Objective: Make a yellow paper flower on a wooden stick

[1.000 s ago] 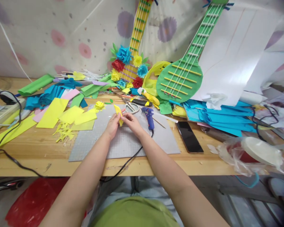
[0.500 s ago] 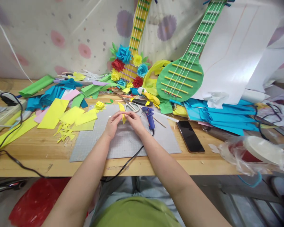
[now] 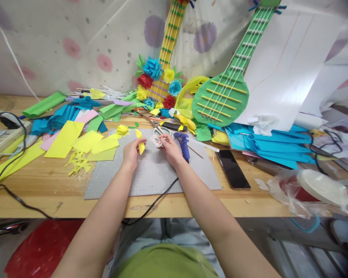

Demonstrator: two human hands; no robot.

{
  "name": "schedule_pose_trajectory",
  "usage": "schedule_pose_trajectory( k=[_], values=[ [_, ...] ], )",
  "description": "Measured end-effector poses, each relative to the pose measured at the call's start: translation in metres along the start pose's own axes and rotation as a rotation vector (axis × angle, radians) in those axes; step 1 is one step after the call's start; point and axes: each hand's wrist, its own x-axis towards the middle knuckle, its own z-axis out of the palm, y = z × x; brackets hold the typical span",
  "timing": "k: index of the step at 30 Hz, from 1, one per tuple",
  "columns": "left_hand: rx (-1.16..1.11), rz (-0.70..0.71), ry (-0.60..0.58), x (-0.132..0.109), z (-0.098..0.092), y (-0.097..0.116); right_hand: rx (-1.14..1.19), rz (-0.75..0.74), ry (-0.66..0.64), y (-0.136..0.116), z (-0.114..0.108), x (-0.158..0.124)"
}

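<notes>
My left hand [image 3: 131,153] is closed, pinching a folded yellow paper strip [image 3: 139,136] upright between thumb and fingers. Just to its right, my right hand [image 3: 171,148] grips a small, round whitish thing with dark specks [image 3: 156,141], perhaps a spool; its exact kind is unclear. White-handled scissors [image 3: 164,131] lie right behind this hand, partly covered. A blue hot glue gun [image 3: 182,144] rests to the right of my right hand, its cord passing under the forearm. Both hands are above a grey cutting mat [image 3: 159,179].
Yellow paper sheets [image 3: 88,141], scraps [image 3: 79,162] and a yellow paper flower [image 3: 122,130] lie left. A phone [image 3: 233,169] and a plastic-wrapped roll [image 3: 313,187] are right. Behind stand a green paper lute [image 3: 220,98] and a flower-decked yellow one [image 3: 165,50].
My hands, together on the yellow paper before, have moved apart. The left keeps the strip and has shifted left; the right has let go and now grips the round whitish thing.
</notes>
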Motion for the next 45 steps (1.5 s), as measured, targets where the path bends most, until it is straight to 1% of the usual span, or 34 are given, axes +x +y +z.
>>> schedule_pose_trajectory(
  k=[2,4,7,10,13,16,20,24,26,32,34,36,41,43,45],
  values=[
    [0.103,0.054,0.015,-0.001,0.001,0.0,0.055,0.024,-0.023,0.001,-0.002,-0.001],
    [0.2,0.159,-0.009,-0.004,0.002,0.0,0.07,0.024,-0.041,0.003,-0.002,-0.002],
    [0.285,0.321,-0.063,-0.007,0.003,-0.001,0.041,0.009,-0.05,0.004,-0.001,-0.002],
    [0.334,0.47,-0.105,-0.01,0.001,0.0,-0.003,-0.014,-0.016,0.003,0.0,-0.002],
    [0.443,0.598,-0.137,-0.013,0.0,0.003,-0.029,-0.029,0.022,0.001,0.001,-0.003],
    [0.591,0.667,-0.11,-0.016,0.001,0.004,-0.096,-0.064,0.045,0.001,0.002,-0.005],
    [0.692,0.693,-0.036,-0.015,0.004,0.0,-0.139,-0.105,0.088,0.001,0.004,-0.006],
    [0.723,0.696,-0.029,-0.013,0.005,-0.004,-0.136,-0.131,0.094,-0.001,0.007,-0.007],
    [0.708,0.68,-0.05,-0.011,0.004,-0.006,-0.14,-0.141,0.088,-0.002,0.008,-0.008],
    [0.583,0.592,-0.177,-0.003,-0.001,-0.011,-0.106,-0.139,0.097,-0.002,0.007,-0.007],
    [0.576,0.587,-0.19,-0.002,-0.002,-0.011,-0.108,-0.14,0.097,-0.002,0.007,-0.007],
    [0.577,0.573,-0.163,-0.002,-0.002,-0.01,-0.112,-0.145,0.101,-0.002,0.007,-0.007],
    [0.604,0.453,-0.061,-0.004,-0.002,-0.008,-0.107,-0.144,0.115,-0.003,0.007,-0.007],
    [0.633,0.447,-0.052,-0.003,-0.002,-0.008,-0.095,-0.129,0.112,-0.004,0.007,-0.008],
    [0.674,0.477,-0.077,-0.003,-0.004,-0.008,-0.073,-0.102,0.126,-0.005,0.006,-0.008]
  ],
)
